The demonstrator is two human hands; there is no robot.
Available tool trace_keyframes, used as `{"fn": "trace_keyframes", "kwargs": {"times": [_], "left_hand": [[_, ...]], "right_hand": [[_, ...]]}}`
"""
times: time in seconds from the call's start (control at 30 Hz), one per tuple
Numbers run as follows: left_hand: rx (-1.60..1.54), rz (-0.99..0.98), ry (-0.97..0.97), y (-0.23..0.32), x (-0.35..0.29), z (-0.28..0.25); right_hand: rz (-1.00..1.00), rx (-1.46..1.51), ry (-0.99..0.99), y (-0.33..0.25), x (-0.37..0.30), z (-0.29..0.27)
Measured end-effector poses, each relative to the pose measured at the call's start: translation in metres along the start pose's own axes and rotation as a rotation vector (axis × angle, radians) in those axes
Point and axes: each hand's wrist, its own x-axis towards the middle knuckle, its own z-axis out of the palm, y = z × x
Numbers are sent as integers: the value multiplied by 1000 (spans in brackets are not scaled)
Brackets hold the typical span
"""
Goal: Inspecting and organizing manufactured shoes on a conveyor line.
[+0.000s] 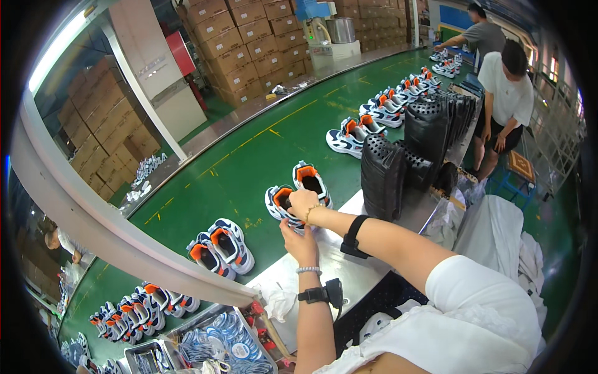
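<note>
On the green conveyor belt in front of me stands a pair of white and navy sneakers with orange linings. My right hand (303,204) reaches over the near-left sneaker (274,207), its fingers bent at the collar and partly hidden in the opening. Lower down, my left hand (300,244) grips the side of the same sneaker, thumb and fingers against the upper. The other sneaker of the pair (311,181) stands just beyond my right hand, untouched. Both wrists wear bracelets, and black straps circle both forearms.
Another sneaker pair (223,249) sits on the belt (249,159) to the left, with more rows at both ends. Tall black perforated boot-like forms (383,177) stand to the right. Bins (233,343) of blue-white insole-like pieces are at lower left. People work farther along.
</note>
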Motion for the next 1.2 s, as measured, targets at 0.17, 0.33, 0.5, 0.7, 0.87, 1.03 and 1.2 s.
{"fn": "trace_keyframes", "kwargs": {"times": [0.17,0.33,0.5,0.7,0.87,1.03,1.2], "left_hand": [[118,23,-51,3,-3,-2],[102,55,20,-2,-6,6],[98,158,30,-7,-6,8],[-438,-41,-18,-3,-2,11],[-30,45,-54,-28,14,-1],[-101,203,-169,-26,30,0],[194,648,-119,21,21,8]], "right_hand": [[57,-98,-94,-14,13,9],[-77,-199,-335,-17,27,3],[-266,-151,-279,-12,32,14],[-283,-93,-163,-30,21,31],[-327,11,-14,-35,4,7],[-580,165,250,-2,-81,-70],[-793,201,218,96,-165,-198]]}}
